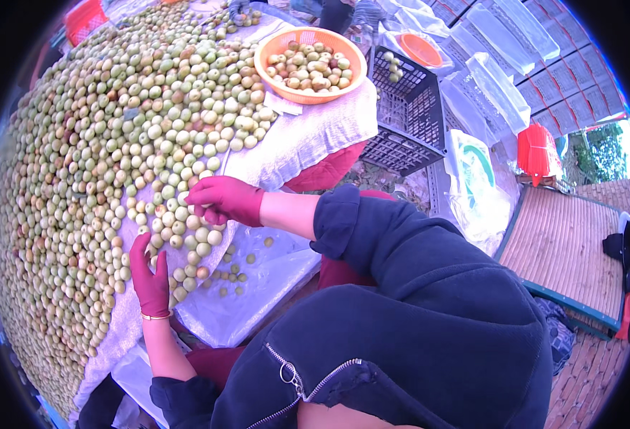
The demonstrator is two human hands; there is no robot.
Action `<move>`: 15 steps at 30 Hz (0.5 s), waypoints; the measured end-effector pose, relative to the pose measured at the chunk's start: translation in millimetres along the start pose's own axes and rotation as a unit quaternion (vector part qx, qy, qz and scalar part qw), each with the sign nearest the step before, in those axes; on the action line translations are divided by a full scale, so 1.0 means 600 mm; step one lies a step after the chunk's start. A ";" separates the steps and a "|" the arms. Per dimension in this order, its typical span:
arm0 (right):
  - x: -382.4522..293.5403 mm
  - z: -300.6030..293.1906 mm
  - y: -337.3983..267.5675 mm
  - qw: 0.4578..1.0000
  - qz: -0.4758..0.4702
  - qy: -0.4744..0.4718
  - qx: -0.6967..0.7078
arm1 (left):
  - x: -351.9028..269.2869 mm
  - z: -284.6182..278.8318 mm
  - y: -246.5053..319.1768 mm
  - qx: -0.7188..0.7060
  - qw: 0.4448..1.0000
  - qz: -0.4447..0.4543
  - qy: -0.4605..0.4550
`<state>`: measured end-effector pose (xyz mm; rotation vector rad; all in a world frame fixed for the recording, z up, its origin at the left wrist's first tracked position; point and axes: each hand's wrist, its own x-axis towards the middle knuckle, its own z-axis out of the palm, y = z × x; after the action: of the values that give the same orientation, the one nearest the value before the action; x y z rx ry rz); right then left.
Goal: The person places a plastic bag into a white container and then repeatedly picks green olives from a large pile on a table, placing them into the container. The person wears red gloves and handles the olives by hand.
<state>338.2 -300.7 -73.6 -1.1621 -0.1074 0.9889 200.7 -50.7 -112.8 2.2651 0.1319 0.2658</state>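
Note:
Both my hands wear thin dark-pink gloves. My left hand [151, 279] is at the near edge of a broad heap of small round green-yellow fruits [175, 134], its thumb and fingers spread apart. No fruit shows in its grasp. Over the fruits a little farther away, my right hand [226, 201] hovers or rests with bent fingers. Whether it pinches a fruit is hidden by the fingers. Between the hands lies a loose group of fruits [202, 236] on a pale cloth [288, 145]. Some fruits have reddish or brown patches.
An orange plastic basket [272, 88] of fruits stands on the cloth's far end. Beside it is a black plastic crate [419, 112] holding a few fruits. Clear plastic sheeting [272, 268] with several fruits lies below the cloth edge. A co-worker's gloved hand [237, 13] is at the far side.

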 end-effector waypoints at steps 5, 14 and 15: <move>-0.035 -0.094 -0.050 0.985 -0.105 0.047 0.129 | -0.009 -0.002 -0.085 0.188 0.982 0.008 0.008; -0.191 -0.458 -0.162 0.733 -0.427 0.294 0.439 | -0.023 0.032 -0.066 0.225 0.974 -0.010 0.019; -0.207 -0.455 -0.168 0.742 -0.402 0.336 0.419 | -0.023 0.041 -0.057 0.241 0.970 0.021 0.028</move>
<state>471.9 -587.3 -63.4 -0.4443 0.3712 -0.2322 192.7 -48.8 -156.5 2.7455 0.1962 0.3504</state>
